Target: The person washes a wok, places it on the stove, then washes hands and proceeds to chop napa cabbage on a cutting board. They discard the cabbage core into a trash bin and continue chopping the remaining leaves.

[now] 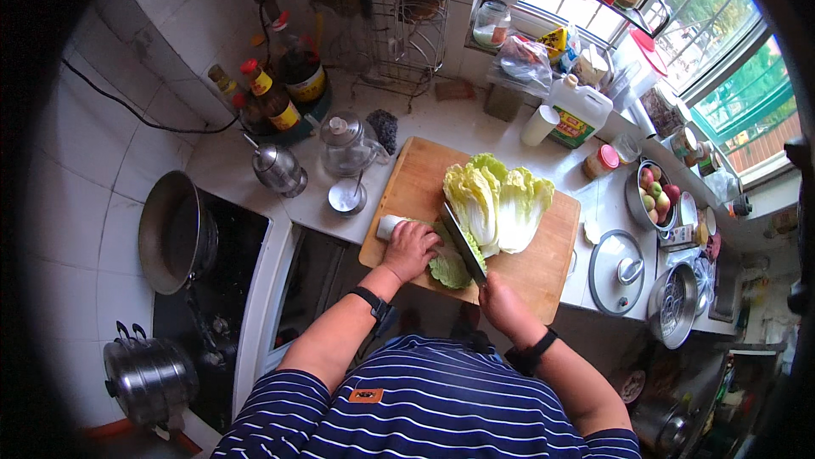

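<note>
On a wooden cutting board [528, 287], my left hand [411, 249] presses a green napa cabbage leaf [451, 266] flat, its fingers curled over the leaf. The leaf's pale stem end [388, 227] sticks out to the left of that hand. My right hand [506, 306] grips a kitchen knife [463, 244] by the handle, which the fist hides. The blade stands on the leaf, to the right of my left fingers. Light green cabbage [476, 254] shows on the blade's far side. Cut napa cabbage pieces [500, 204] with yellow-green leaves and white stems lie behind the knife.
Left of the board are a glass teapot [344, 147], a metal bowl with white contents [347, 196] and a metal pot [279, 169]. On the right lie a glass lid [616, 271], a fruit bowl [637, 204] and a steamer pan [672, 306]. A wok [172, 233] rests on the stove.
</note>
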{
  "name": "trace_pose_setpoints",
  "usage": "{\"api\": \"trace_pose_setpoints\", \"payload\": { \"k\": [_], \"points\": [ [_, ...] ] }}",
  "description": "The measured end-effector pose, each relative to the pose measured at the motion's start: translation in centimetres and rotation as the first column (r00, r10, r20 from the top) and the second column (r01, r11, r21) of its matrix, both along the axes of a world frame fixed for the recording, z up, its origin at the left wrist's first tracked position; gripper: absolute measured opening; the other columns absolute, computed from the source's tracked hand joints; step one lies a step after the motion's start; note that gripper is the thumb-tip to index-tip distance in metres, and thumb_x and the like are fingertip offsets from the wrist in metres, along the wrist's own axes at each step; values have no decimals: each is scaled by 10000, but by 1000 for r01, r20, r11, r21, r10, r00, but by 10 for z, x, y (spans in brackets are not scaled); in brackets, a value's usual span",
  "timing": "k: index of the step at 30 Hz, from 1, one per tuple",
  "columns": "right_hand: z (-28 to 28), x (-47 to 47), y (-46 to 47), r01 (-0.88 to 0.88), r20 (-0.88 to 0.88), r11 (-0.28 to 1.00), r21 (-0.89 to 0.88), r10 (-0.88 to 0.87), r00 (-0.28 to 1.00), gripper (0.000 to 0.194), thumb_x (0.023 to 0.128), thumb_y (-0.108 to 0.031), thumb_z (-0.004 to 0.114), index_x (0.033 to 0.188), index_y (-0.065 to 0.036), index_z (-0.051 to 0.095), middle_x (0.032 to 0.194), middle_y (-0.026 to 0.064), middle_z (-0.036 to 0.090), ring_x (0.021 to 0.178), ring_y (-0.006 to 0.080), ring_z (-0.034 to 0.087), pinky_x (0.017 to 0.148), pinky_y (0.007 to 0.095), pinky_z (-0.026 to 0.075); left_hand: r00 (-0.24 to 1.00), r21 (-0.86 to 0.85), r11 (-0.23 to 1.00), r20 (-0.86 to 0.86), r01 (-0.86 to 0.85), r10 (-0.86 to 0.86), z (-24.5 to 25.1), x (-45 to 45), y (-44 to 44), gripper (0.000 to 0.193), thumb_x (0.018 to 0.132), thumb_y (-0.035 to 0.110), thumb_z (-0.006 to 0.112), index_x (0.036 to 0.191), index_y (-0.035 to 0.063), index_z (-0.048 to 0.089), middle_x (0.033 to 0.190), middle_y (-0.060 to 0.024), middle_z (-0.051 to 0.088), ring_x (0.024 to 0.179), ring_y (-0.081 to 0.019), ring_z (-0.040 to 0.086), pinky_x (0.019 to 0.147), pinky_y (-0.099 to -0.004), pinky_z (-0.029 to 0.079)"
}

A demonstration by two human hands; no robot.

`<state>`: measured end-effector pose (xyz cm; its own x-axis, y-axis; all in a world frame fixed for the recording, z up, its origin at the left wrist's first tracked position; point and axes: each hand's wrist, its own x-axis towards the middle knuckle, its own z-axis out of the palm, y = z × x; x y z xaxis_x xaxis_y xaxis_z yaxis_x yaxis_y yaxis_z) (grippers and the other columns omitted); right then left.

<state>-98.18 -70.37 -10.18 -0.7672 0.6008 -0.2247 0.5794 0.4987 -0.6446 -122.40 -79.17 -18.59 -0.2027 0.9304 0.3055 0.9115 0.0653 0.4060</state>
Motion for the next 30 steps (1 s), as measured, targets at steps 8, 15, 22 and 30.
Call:
{"api": "trace_pose_setpoints", "payload": {
  "k": [8,15,22,30],
  "points": [
    [-14,6,-8,91,-168,996,27,-85,982,172,931,-155,562,916,2,493,765,300,604,732,503,593,615,544,464,999,-46,999,54,5,-3,4,-1,2,330,723,231,759,1030,178,650,1170,-29,576,1202,-256,491,1103,-472,304],
    [61,4,-17,8,31,999,43,-9,999,155,933,-150,559,925,-3,510,763,310,597,748,490,606,607,530,462,1000,85,996,1,0,0,28,-20,-13,297,712,174,731,998,158,653,1172,-18,576,1220,-246,474,1114,-477,288],
    [30,-11,-16,-87,65,996,37,84,994,139,954,-141,479,984,-7,499,766,285,620,726,485,602,612,558,461,992,52,992,-25,-119,120,23,-25,-24,237,720,121,709,929,222,662,1087,25,569,1131,-220,505,1007,-417,364],
    [-19,-7,-21,35,-98,999,25,-32,995,143,932,-127,551,945,9,508,783,288,595,729,491,581,618,523,460,989,26,989,-20,-147,148,23,-23,-22,241,718,126,711,924,235,650,1074,25,575,1118,-224,511,983,-419,367]
  ]
}}
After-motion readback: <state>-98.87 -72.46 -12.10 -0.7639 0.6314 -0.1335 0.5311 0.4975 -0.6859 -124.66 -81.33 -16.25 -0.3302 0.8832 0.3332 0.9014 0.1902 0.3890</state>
